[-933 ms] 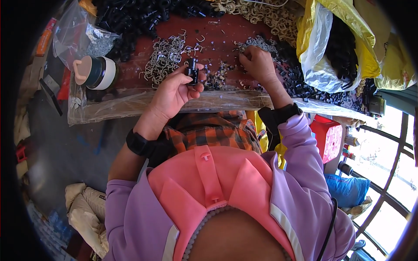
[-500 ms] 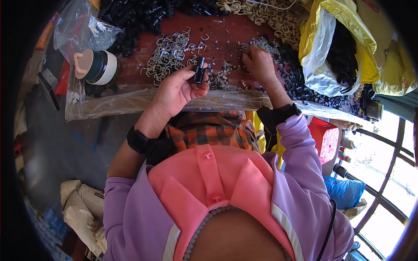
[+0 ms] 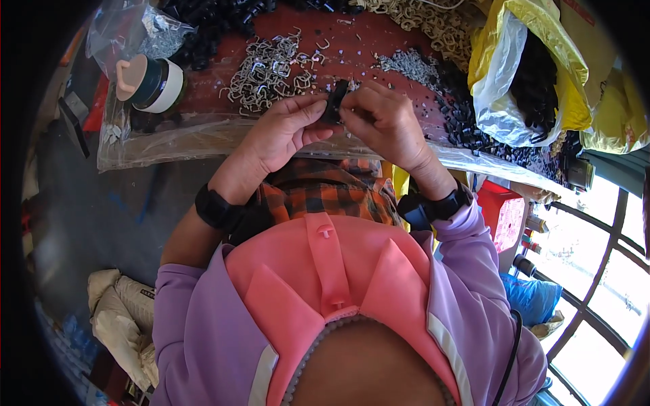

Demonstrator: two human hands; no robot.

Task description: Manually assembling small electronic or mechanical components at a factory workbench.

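My left hand pinches a small black plastic part between thumb and fingers above the front edge of the red table. My right hand has its fingertips closed against the same part from the right; what it holds there is too small to make out. Both hands meet just in front of a pile of bent silver wire clips. Small grey metal bits lie beyond my right hand.
Black plastic parts are heaped at the back left and along the right. A tape roll with a pale cap stands at left. A yellow-and-white bag of black parts sits at right. Clear plastic sheet hangs over the table's front edge.
My right hand left the grey bits at the back and came to the black part in my left hand. The left hand tilted the part and moved slightly right.
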